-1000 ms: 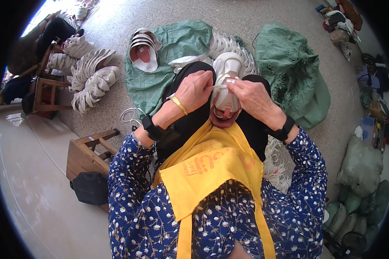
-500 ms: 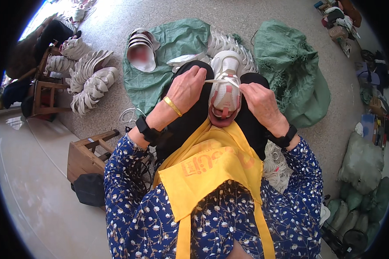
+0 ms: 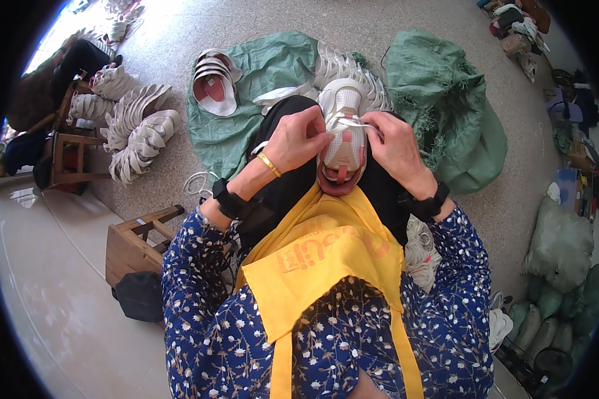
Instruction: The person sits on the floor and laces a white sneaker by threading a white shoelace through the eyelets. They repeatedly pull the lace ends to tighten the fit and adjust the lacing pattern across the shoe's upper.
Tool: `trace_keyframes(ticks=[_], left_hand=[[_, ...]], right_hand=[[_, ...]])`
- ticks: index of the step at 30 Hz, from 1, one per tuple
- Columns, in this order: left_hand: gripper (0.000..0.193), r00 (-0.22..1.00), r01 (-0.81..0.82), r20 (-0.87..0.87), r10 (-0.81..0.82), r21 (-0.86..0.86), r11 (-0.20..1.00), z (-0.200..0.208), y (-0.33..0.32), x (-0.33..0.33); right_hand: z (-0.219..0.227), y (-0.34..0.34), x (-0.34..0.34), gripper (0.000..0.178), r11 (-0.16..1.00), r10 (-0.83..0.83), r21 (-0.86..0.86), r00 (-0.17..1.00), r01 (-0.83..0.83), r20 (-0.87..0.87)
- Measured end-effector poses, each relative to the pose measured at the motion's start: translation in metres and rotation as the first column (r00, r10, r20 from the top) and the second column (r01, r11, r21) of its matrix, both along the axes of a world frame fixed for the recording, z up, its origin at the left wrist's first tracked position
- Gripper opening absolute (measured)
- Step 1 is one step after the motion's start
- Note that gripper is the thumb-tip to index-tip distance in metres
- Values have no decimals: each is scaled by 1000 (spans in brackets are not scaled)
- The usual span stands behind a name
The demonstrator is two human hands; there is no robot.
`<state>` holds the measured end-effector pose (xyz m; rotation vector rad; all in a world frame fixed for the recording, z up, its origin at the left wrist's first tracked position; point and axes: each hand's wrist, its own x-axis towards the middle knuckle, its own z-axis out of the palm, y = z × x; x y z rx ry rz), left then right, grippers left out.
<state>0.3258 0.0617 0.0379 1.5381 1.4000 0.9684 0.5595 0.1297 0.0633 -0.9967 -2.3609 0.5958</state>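
Between my black-clad knees stands a white sneaker (image 3: pixel 343 149) with pink trim, its toe pointing away from me and its pink-lined heel against my apron. A white shoelace (image 3: pixel 349 122) crosses its upper eyelets and runs to my right hand (image 3: pixel 396 151), which pinches it at the shoe's right side. At the left edge of the tongue, my left hand (image 3: pixel 293 141) is closed in a pinch; its fingers mostly hide the lace there. A white strip shows beside that wrist, over my knee.
Nested white shoe uppers (image 3: pixel 216 83) lie on a green sheet (image 3: pixel 273 56) ahead, with more behind the sneaker. A bulky green sack (image 3: pixel 439 100) is at right. Left are stacked uppers (image 3: pixel 143 139) and a wooden stool (image 3: pixel 136 249). A bundle of white laces (image 3: pixel 419 253) hangs by my right thigh.
The lace that was stretched between both hands is now drawn down near the tongue. My left hand has moved right and lower against the shoe; my right hand has come inward and up.
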Motion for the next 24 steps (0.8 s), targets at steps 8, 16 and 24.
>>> trace_keyframes(ticks=[8, 16, 24], left_hand=[[14, 980, -27, -170, 105, 408, 913, 20, 13, 6], [13, 938, 105, -322, 125, 611, 785, 29, 25, 11], [7, 868, 137, -492, 63, 360, 923, 5, -6, -8]], right_hand=[[3, 12, -19, 12, 990, 115, 63, 987, -123, 110], [-4, 29, -31, 11, 983, 132, 85, 942, -165, 309], [-10, 15, 1, 15, 982, 146, 112, 986, -154, 77]])
